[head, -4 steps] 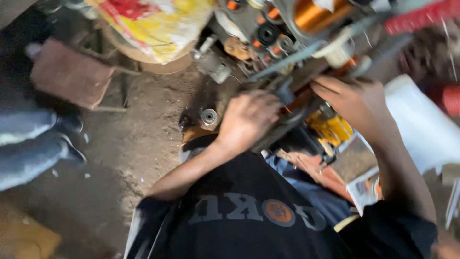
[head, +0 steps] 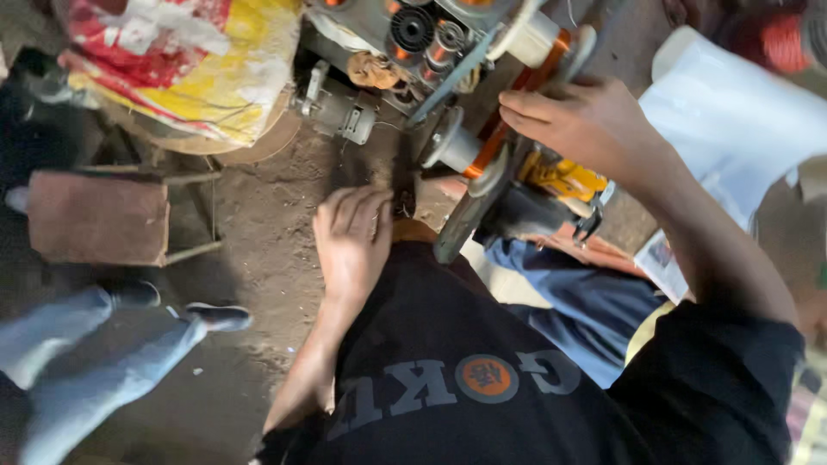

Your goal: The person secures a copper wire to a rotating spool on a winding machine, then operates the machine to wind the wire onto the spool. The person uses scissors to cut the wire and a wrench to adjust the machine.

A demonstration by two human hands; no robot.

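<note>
Copper-wound spool (head: 482,146) under right hand (head: 586,125), bare floor (head: 267,224) leftward.

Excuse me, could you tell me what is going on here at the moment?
A person in a black shirt bends over a winding machine wrapped with orange copper wire. The right hand rests on the orange coil beside a white spool. The left hand lies flat and open, low by the machine's base, holding nothing visible. A yellow tool sits under the right wrist. Another person's legs in pale jeans stand on the dirt floor to the side.
</note>
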